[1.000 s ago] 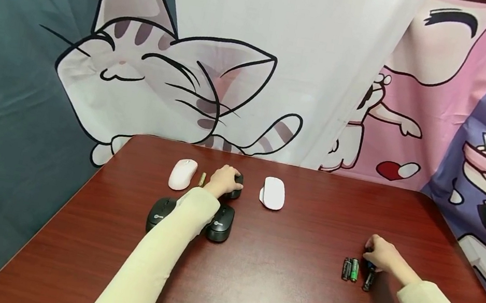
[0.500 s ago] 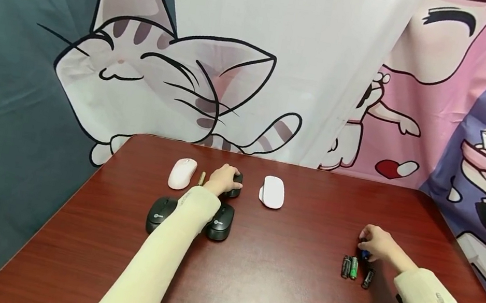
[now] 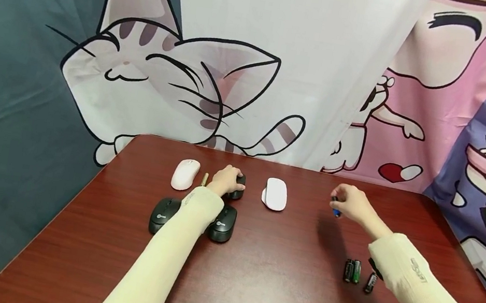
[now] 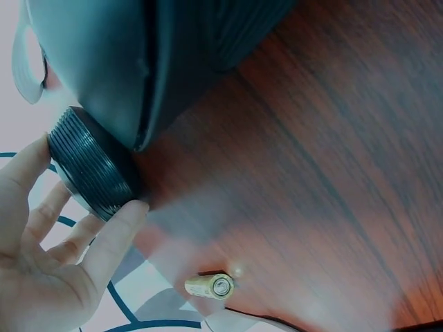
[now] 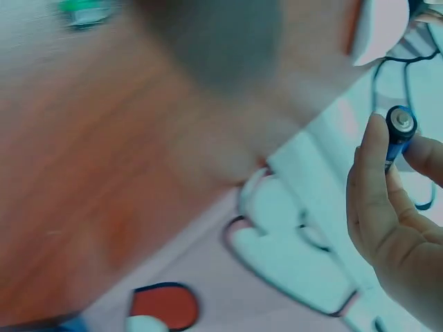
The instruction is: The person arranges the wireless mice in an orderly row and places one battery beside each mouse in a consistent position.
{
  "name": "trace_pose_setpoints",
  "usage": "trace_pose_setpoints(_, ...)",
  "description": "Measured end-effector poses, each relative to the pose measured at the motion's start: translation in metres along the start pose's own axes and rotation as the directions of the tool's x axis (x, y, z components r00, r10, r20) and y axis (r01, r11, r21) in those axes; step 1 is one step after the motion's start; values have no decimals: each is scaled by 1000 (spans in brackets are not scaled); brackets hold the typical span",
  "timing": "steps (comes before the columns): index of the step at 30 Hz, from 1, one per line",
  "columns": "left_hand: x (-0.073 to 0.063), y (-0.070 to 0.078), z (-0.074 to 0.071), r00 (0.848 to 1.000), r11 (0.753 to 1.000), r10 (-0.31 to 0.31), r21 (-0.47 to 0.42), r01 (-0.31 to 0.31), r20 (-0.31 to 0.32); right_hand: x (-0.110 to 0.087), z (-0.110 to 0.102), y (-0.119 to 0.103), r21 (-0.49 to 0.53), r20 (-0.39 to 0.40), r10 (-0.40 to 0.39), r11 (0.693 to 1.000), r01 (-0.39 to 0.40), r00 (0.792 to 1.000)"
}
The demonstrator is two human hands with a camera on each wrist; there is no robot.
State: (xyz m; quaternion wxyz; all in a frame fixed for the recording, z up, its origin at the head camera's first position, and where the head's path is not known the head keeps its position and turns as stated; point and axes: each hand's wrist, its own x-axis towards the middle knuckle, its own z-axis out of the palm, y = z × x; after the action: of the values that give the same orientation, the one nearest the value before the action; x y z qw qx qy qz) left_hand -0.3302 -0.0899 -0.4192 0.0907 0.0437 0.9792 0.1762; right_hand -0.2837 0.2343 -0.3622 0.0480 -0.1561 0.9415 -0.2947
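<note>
At the back of the table, my left hand grips a small black mouse. The left wrist view shows the fingers at the ribbed side of this mouse. My right hand pinches a blue battery between thumb and fingers, raised above the table. In the right wrist view one end of the blue battery faces the camera. Two batteries lie side by side, a black one and a green one. Another dark battery lies to their right, near the right sleeve.
A gold battery lies left of my left hand, beside a white mouse. Another white mouse sits to the right, with a white piece partly under it. Two larger black mice flank the left forearm. A printed curtain hangs behind the table.
My right hand has picked up the blue battery from beside the other batteries and moved it up, left and toward the back. The left hand stays on the small black mouse.
</note>
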Motion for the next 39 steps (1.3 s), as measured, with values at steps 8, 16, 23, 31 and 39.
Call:
trace_pose_setpoints(8, -2, 0, 0, 1000, 1000, -18, 13, 19, -13, 39, 12, -53, 24, -19, -21, 999, 21, 1000)
trace_pose_setpoints(16, -3, 3, -3, 1000, 1000, 6, 9, -6, -20, 78, 27, -93, 96, -34, 18, 995, -15, 999)
trace_pose_setpoints(23, -1, -2, -2, 1000, 1000, -11, 12, 12, -13, 99, 42, -116, 77, -67, 72, 995, -67, 995)
trace_pose_setpoints(31, 2, -4, 2, 999, 999, -48, 18, 48, 4, 124, 76, -113, 81, -96, 119, 991, -111, 988)
trace_pose_setpoints(39, -1, 3, 4, 999, 999, -40, 29, 40, 0, 130, 110, -108, 55, -59, 201, 979, -198, 978)
